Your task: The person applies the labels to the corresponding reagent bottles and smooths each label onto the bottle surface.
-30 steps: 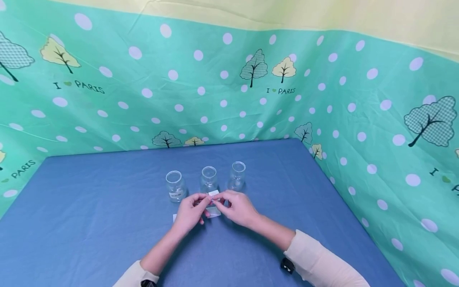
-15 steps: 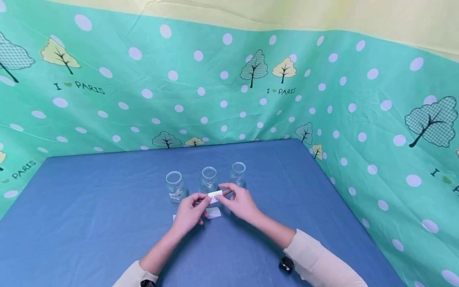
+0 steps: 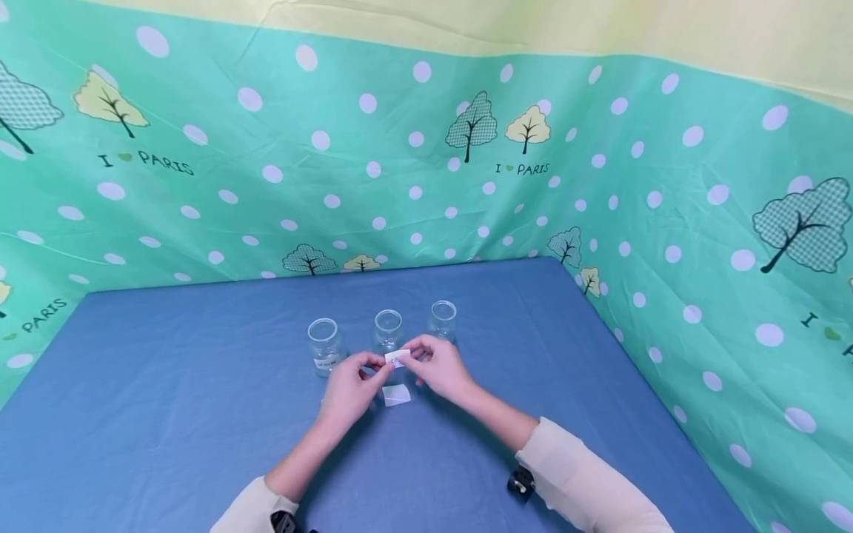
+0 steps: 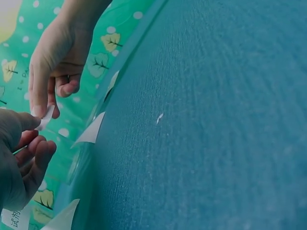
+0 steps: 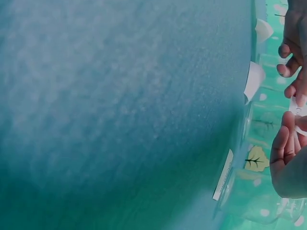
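Left hand [image 3: 349,391], right hand [image 3: 443,367], both angled inward, both pinching one small white rectangular label [image 3: 397,357], clear glass jar [image 3: 388,332] beyond

At the right edge we see the left hand [image 5: 294,50] and right hand [image 5: 288,165] pinching a small white label [image 5: 294,109]. A curled white slip [image 5: 255,82] stands out nearby, beside what seem to us clear jars [image 5: 247,195].

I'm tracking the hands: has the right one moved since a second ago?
Yes: the right hand has shifted slightly forward; it now hides the lower part of the unmoved right jar.
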### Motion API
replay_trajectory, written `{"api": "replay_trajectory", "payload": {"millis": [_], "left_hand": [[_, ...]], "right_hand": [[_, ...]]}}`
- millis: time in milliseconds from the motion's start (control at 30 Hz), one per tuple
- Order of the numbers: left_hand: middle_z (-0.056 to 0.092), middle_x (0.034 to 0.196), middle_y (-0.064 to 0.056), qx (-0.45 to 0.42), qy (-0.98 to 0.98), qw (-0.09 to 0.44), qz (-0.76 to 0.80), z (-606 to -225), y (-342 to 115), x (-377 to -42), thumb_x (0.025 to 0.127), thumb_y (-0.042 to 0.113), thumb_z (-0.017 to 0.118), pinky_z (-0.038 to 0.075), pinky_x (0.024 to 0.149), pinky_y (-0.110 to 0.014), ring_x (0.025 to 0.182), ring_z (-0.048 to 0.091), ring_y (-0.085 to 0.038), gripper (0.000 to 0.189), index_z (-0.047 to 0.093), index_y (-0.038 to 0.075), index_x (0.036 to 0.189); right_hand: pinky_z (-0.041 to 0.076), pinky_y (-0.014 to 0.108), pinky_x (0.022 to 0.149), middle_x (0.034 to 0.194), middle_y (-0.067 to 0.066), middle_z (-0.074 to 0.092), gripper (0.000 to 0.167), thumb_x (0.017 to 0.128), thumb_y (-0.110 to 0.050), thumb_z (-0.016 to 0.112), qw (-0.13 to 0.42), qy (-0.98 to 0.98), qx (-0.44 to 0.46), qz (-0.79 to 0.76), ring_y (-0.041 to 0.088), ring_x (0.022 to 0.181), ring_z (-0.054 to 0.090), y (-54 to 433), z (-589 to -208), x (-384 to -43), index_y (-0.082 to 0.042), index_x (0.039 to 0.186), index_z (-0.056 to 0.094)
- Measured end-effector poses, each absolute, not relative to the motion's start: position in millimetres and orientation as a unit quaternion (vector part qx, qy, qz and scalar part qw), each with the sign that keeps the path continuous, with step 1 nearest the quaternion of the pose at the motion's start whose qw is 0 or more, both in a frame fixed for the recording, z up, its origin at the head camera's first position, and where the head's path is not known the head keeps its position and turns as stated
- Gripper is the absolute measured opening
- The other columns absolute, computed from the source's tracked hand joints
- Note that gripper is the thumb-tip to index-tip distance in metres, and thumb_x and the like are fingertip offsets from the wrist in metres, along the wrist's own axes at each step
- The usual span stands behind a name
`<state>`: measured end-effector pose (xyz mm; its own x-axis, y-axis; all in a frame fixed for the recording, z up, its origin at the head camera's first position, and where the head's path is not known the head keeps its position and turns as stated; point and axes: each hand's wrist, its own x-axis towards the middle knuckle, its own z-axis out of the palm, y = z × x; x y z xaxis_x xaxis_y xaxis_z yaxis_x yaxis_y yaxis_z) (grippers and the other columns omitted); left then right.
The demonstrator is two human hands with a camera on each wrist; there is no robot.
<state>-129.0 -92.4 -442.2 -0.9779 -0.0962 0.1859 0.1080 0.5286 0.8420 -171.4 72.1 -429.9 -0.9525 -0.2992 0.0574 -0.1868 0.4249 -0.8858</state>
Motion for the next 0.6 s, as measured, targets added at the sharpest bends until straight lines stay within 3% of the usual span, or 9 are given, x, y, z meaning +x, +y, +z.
{"api": "replay_trajectory", "payload": {"millis": [600], "left_hand": [[0.068, 0.081, 0.001, 0.018, -0.899, 0.130, -0.417, -444.4, -90.8, -134.0, 0.086, 0.029, 0.067, 0.044, 0.059, -0.024, 0.062, 0.055, -0.007, 0.014, 0.068, 0.015, 0.082]], "right_hand": [[0.043, 0.024, 0.042, 0.078, 0.007, 0.069, 0.017, 0.084, -0.021, 0.070, 0.044, 0.853, -0.144, -0.500, 0.023, 0.046, 0.058, 69.0, -436.9, -180.0, -0.007, 0.094, 0.067]]}}
